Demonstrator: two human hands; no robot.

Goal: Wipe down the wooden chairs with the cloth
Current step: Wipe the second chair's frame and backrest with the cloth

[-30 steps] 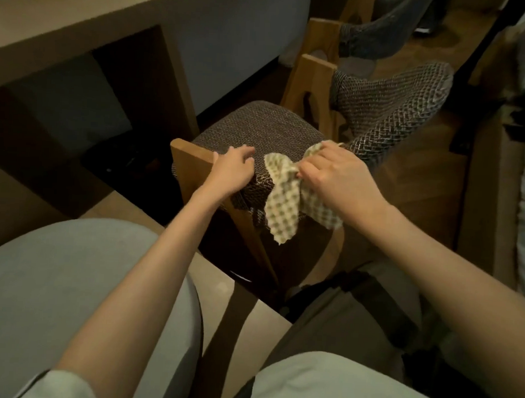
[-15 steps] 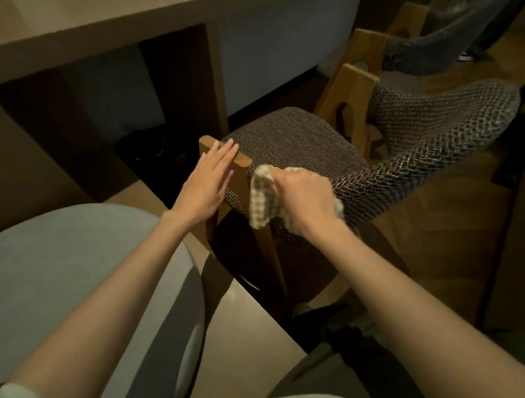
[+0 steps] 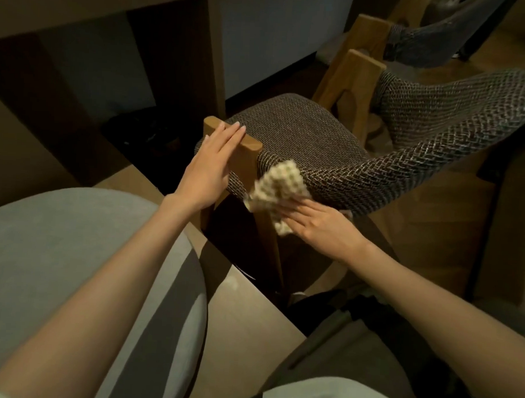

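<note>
Cloth [image 3: 281,184]: soft, light; we press it under flat-fingered right grip [image 3: 320,223], 3 o'clock of chair leg [image 3: 249,159]; left grip [image 3: 210,164] open, bracing.

The light brown wooden chair frame [image 3: 246,150] looks smooth and matt. Its dark brown seat pad [image 3: 293,131] is rough cloth with a thick weave. Just at 6 o'clock of the pad, the cream checked rag [image 3: 278,184] is soft, bumpy cloth. At 8 o'clock, the pale grey round cushion [image 3: 60,236] looks like smooth, matt cloth. The beige flat board [image 3: 251,317] beside it is smooth and dull.
</note>
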